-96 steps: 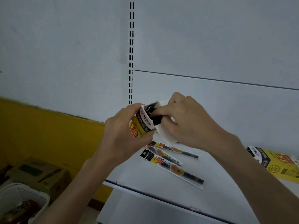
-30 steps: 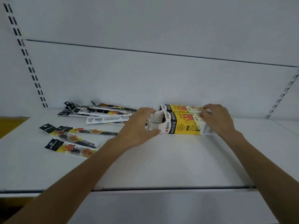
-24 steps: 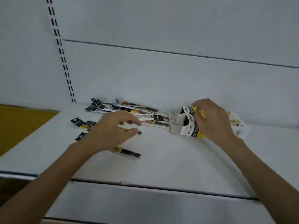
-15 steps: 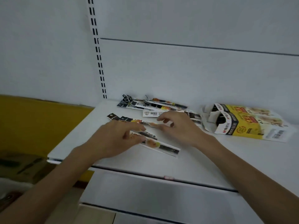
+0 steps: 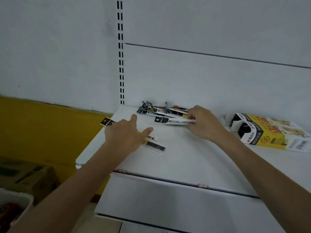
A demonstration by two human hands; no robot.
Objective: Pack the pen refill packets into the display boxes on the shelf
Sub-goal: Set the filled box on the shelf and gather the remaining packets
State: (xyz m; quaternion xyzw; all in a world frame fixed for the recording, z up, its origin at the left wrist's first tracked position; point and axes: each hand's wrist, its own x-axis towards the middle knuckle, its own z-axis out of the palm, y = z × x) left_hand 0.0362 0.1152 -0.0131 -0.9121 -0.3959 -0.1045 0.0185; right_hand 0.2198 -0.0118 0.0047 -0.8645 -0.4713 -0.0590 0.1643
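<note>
Several pen refill packets (image 5: 161, 113) lie in a loose pile at the back left of the white shelf (image 5: 185, 158). My right hand (image 5: 204, 124) pinches the end of one packet (image 5: 175, 121) at the pile's front. My left hand (image 5: 125, 134) lies flat with its fingers spread over a few packets, one (image 5: 155, 146) sticking out to the right and another's black tag (image 5: 107, 122) to the left. Two yellow display boxes (image 5: 267, 133) lie on their sides at the right, open ends facing left, apart from both hands.
The shelf's front edge (image 5: 168, 179) runs below my arms, with a lower shelf beneath. A slotted upright (image 5: 120, 52) stands on the white back panel. A yellow wall, a cardboard box (image 5: 28, 175) and a white basket (image 5: 11, 207) sit at the lower left.
Both hands left the display boxes, which now lie on the shelf at the right. My right hand reached back to the pile and pinched a packet; my left hand stayed flat on the front packets.
</note>
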